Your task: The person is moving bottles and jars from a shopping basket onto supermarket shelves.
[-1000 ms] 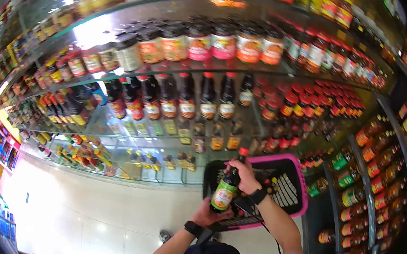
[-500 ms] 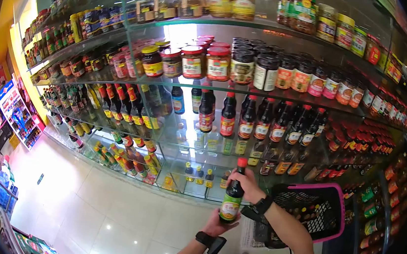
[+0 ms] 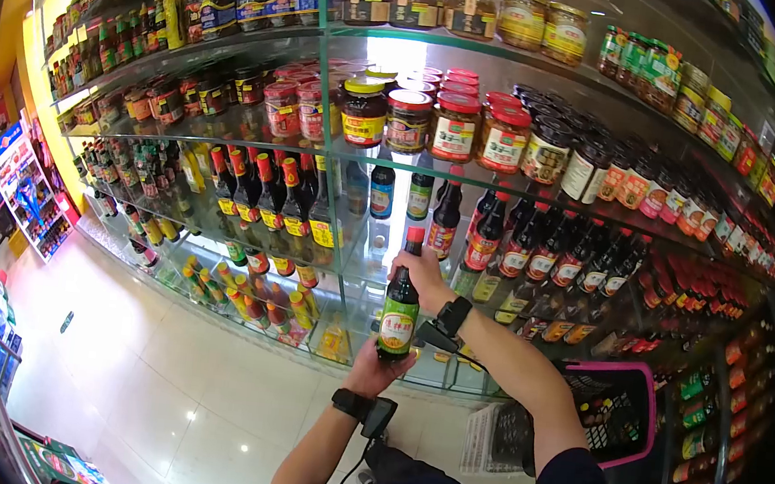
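Dark sauce bottle upright in mid-air before the glass shelves. Right hand grips its neck; left hand cups the base. Risks: glass slipping through the neck grip; bottle knocking shelved bottles; basket swinging off the forearm.

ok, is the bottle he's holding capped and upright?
Capped and upright. The bottle has its red cap on top; the right hand grips the neck, the left hand supports the base.
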A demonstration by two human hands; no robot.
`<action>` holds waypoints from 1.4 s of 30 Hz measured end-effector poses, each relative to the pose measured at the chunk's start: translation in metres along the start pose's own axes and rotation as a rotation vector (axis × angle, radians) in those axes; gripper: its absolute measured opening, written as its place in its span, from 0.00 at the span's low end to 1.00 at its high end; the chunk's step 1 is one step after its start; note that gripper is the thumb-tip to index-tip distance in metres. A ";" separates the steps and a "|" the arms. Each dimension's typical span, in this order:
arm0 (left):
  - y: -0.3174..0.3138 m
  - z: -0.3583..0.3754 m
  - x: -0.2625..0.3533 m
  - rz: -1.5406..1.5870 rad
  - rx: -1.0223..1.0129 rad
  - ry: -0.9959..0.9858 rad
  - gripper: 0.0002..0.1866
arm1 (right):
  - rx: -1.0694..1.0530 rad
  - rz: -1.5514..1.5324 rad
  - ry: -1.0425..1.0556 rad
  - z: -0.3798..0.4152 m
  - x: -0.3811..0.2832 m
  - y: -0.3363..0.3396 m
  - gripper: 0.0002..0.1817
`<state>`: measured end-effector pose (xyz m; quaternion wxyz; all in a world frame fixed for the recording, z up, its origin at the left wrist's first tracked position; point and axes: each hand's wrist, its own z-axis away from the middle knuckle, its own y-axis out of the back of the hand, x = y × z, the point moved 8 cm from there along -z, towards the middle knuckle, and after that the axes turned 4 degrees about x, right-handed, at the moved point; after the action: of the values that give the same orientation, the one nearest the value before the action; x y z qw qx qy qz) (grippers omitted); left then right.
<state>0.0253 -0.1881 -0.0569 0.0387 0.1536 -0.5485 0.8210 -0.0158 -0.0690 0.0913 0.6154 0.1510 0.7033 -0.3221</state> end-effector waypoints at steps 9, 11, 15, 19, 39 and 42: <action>-0.031 -0.060 0.087 -0.123 0.005 -0.064 0.17 | 0.085 0.060 0.169 -0.081 -0.044 -0.007 0.05; -0.036 -0.075 0.104 -0.154 0.076 -0.105 0.17 | 0.070 0.097 0.133 -0.106 -0.043 -0.003 0.03; -0.039 -0.111 0.128 -0.154 0.122 -0.070 0.17 | 0.092 0.001 0.048 -0.148 -0.036 0.004 0.06; -0.039 -0.143 0.143 -0.087 0.080 -0.009 0.17 | 0.178 -0.027 0.000 -0.172 -0.036 0.007 0.13; -0.053 -0.224 0.187 -0.296 0.179 -0.030 0.17 | 0.456 0.111 0.485 -0.221 -0.059 0.031 0.07; -0.048 -0.237 0.190 -0.270 0.161 -0.026 0.16 | 0.471 0.018 0.464 -0.226 -0.058 0.033 0.09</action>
<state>-0.1940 0.0276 -0.0411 0.1292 0.2394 -0.4557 0.8476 -0.1578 0.1102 0.1461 0.3900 0.3648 0.7295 -0.4273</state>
